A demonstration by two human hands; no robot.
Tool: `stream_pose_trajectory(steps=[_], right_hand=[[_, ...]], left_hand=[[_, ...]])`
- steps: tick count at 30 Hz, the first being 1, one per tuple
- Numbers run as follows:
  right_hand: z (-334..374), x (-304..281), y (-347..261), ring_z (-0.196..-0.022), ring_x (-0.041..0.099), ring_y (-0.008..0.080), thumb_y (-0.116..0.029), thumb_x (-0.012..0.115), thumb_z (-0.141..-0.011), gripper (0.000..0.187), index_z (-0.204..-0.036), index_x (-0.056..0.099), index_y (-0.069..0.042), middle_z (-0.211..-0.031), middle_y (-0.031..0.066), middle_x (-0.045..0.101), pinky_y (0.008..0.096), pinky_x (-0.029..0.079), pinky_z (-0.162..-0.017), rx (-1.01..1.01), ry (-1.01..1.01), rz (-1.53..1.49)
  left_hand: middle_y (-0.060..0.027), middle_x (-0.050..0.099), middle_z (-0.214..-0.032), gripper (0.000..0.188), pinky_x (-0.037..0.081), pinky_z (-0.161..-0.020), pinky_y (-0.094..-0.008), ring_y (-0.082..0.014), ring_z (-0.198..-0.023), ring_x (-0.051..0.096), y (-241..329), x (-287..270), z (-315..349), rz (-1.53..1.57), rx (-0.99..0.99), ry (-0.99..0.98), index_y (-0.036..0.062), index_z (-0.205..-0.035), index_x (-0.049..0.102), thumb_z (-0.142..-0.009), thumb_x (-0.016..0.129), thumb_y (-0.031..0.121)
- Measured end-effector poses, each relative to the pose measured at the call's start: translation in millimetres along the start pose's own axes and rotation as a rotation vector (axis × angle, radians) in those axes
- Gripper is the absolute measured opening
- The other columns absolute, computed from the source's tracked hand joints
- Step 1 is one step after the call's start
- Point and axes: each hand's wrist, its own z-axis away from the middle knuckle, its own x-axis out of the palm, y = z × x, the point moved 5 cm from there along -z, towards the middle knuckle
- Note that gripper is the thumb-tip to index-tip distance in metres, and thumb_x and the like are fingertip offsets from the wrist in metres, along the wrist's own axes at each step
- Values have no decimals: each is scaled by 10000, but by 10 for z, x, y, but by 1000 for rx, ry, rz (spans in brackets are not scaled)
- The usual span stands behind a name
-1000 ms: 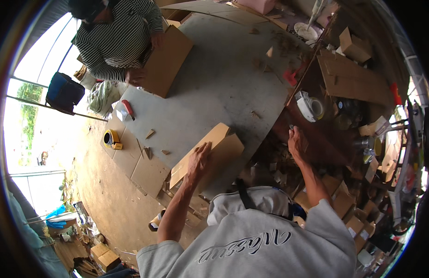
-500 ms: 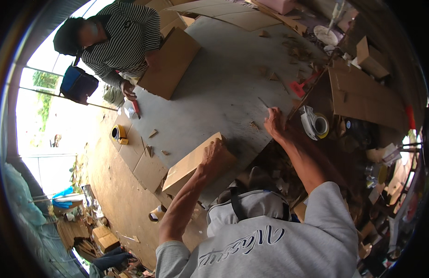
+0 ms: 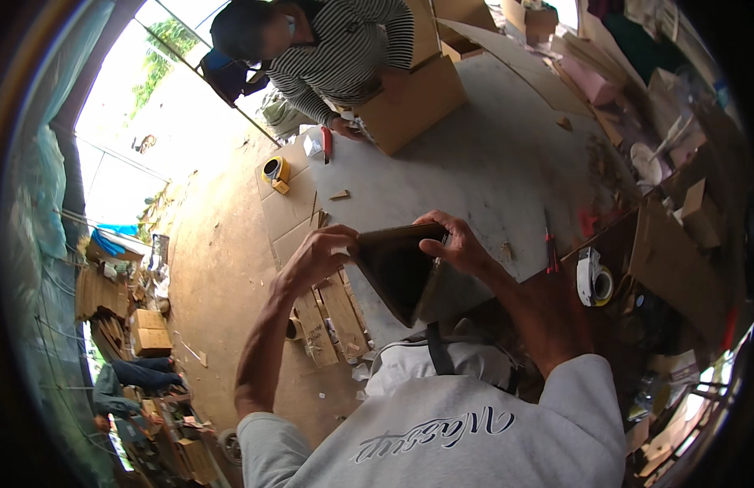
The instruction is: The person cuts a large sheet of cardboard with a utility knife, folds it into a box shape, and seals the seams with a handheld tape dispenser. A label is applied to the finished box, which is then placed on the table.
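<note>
Between my two hands is a small brown cardboard box (image 3: 385,244), tilted so that its open end and dark inside show. My left hand (image 3: 326,250) is closed on the box's left upper edge. My right hand (image 3: 460,244) grips the right upper edge, thumb at the opening and fingers on the outer side. A thin-bladed knife with a red handle (image 3: 550,250) lies on the grey tabletop (image 3: 507,154) to the right of my right hand.
Across the table, a person in a striped top handles a larger cardboard box (image 3: 413,106); a red cutter (image 3: 326,144) lies beside them. A yellow tape dispenser (image 3: 276,172) is at the left edge, a white tape dispenser (image 3: 590,278) at the right. Cardboard scraps are scattered about.
My right hand has let go of the knife, now on the table, and taken hold of the box. The box has been lifted and turned, its opening now showing. The view has shifted.
</note>
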Motion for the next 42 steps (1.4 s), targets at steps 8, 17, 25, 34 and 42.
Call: stream_pose_trajectory(steps=[8,17,25,34,42], right_hand=[[164,85,-13,-1177,655,165,-434,988,-753,853,-1397,640,4,-1233,71,731,345,508,-1076,-97,52,41],[310,397,287,-965,637,87,-378,989,-775,665,-1235,700,5,-1022,-3,733,282,524,-897,34,440,-12],[482,722,159,-835,630,84,-225,871,-923,287,-1078,763,-9,-862,-13,738,286,521,-768,92,656,48],[439,879,40,-1150,650,172,-114,776,-986,495,-1454,643,-23,-1301,94,706,316,509,-1022,-44,524,318],[397,1043,-117,-1481,497,352,-139,879,-826,842,-1577,507,-61,-1678,167,418,420,483,-1181,-186,161,703]], left_hand=[[-199,429,-1656,783,411,-1225,-458,-328,-1533,428,-421,1024,485,939,-57,652,106,-1699,256,-1046,688,131],[-234,283,-1740,844,220,-1306,-465,-379,-1623,247,16,1292,813,727,30,599,-8,-1681,274,-1052,638,422],[-142,578,-1568,583,340,-1245,-355,-226,-1470,506,-214,1270,756,1041,-93,749,-6,-1564,523,-981,512,18],[-118,617,-1534,609,380,-1216,-344,-197,-1418,554,-355,1155,822,1135,-80,725,-8,-1514,588,-911,517,-61],[-108,643,-1502,533,383,-1212,-346,-209,-1413,556,-369,1067,853,1048,-126,716,18,-1496,616,-975,553,-79]])
